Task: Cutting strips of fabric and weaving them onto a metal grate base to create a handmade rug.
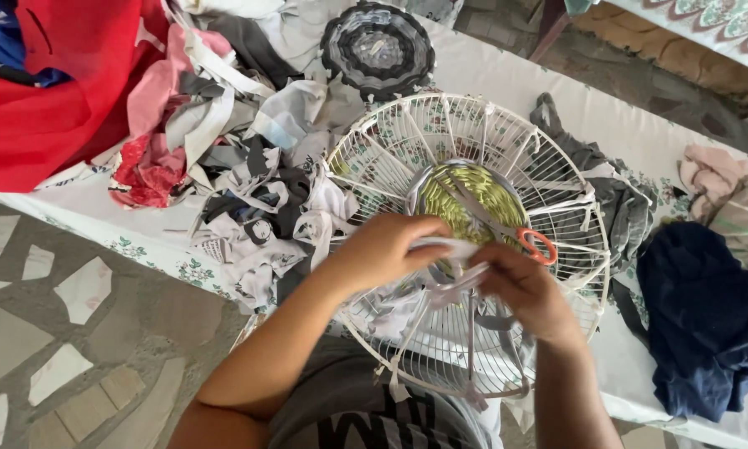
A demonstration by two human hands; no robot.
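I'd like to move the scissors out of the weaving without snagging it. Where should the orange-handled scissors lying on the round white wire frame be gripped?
Grip the orange loop handle of the orange-handled scissors, coming from the right. It sits exposed near the right hand, while the blades lie across the yellow-green woven centre of the round white wire frame.

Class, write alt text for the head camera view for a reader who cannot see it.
Two hands, left hand and right hand, hold a pale fabric strip over a round white wire frame with yellow-green weaving at its centre. Cloth scraps and orange-handled scissors lie nearby.
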